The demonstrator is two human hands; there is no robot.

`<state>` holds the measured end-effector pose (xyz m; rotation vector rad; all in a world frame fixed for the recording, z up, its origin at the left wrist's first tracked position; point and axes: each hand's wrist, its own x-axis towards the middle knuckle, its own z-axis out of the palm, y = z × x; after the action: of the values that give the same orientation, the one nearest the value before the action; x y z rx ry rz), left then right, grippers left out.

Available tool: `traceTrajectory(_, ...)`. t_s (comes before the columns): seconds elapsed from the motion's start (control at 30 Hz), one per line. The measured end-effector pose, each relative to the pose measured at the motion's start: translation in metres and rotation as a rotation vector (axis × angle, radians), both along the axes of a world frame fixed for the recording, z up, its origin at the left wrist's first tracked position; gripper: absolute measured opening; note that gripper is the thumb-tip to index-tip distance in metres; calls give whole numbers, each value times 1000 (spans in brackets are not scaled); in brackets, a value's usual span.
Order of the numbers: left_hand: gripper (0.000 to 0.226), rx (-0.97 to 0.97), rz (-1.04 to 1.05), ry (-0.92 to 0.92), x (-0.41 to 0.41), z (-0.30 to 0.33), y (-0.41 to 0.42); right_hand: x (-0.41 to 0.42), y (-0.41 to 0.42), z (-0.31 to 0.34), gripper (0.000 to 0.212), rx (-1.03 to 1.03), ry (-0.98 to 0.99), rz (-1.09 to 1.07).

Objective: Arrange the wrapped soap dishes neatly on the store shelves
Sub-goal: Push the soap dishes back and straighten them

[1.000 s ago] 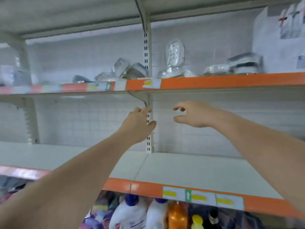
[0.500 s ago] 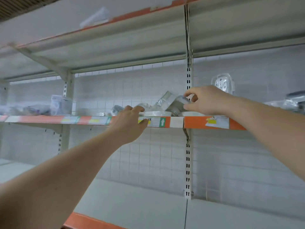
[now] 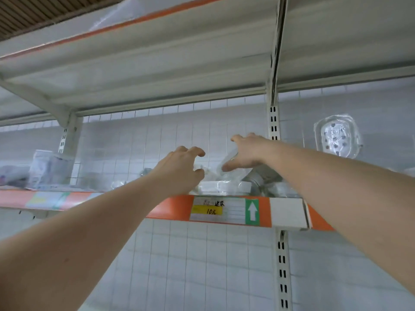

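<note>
Several wrapped soap dishes lie in a loose pile [image 3: 224,187] on the orange-edged shelf [image 3: 175,207], among them a flat white one and a tilted grey one [image 3: 262,178]. My right hand [image 3: 247,153] reaches over the pile, and its thumb and fingers close around a clear wrapped soap dish [image 3: 226,160]. My left hand [image 3: 179,171] hovers just left of the pile with bent, spread fingers; I see nothing held in it. Another clear wrapped dish [image 3: 336,138] stands upright against the tiled back wall at the right.
Grey and clear wrapped packages [image 3: 45,169] sit on the same shelf at the far left. A slotted upright post [image 3: 274,122] runs behind my right hand. The shelf above [image 3: 157,63] hangs low overhead. A price label [image 3: 215,209] is on the shelf edge.
Both hands rose from below the shelf to the pile on it, and the camera tilted up. My right hand has moved from the grey dish to a clear wrapped one.
</note>
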<state>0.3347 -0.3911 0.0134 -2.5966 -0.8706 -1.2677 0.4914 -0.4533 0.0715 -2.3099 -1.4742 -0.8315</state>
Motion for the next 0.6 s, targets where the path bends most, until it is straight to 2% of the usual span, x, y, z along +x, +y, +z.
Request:
traceTrajectory(0.07,46,-1,-36,-1,6,6,18,7,11,0,91,-32,18,-70)
traceTrajectory(0.13,48,-29,-101,-2,16,12,33,13,15,2,70,-3,0,-103)
traceTrajectory(0.17,51,-49,-133,6,22,16,40,16,14,5,63,35,-18,-99)
traceTrajectory(0.23,64,-91,-191,42,33,25,54,22,8,13,61,114,-1,-20)
traceTrajectory(0.27,74,-118,-234,62,38,31,60,24,3,18,63,139,72,75)
traceTrajectory(0.37,104,-285,-456,103,45,51,70,34,-17,30,63,110,474,431)
traceTrajectory(0.43,120,-445,-599,127,47,60,78,46,-18,30,63,105,650,530)
traceTrajectory(0.53,124,-555,-765,98,50,64,90,61,-8,26,67,150,793,615)
traceTrajectory(0.6,123,-576,-795,-9,52,66,95,62,-4,31,56,298,856,649)
